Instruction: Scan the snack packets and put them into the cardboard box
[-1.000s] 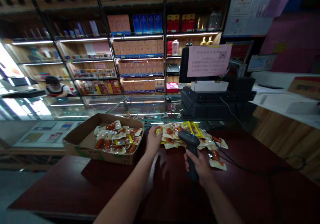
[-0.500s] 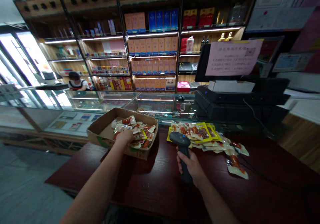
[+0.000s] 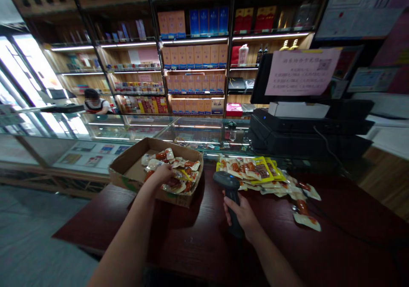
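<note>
On the left part of the dark red tabletop (image 3: 191, 244), the cardboard box (image 3: 182, 200) stands open, with loose sealed packets (image 3: 191, 166) heaped toward its right side. Hazard: the packets overlap and their film looks slick, so a one-sided pinch could let one slip or drag a neighbour along. Pressure on the front wall could also shift the box. The left hand (image 3: 164, 174) reaches over that wall with fingers bent down among the packets. It appears partly closed; whether a packet is gripped cannot be determined, because the hand hides its fingertips.

To the right, the handheld scanner (image 3: 231, 191) is upright above the tabletop, its head just beside the pile of packets (image 3: 246, 169). Hazard: a sideways swing of the head could knock the pile, whose layers are uneven. The right hand (image 3: 241, 212) is closed around the scanner's handle.

At the pile's right end, yellow-edged packets (image 3: 262, 172) give way to a loose spread, where one packet (image 3: 303, 214) points toward the wearer. Hazard: a trailing forearm could sweep it out of place.
</note>
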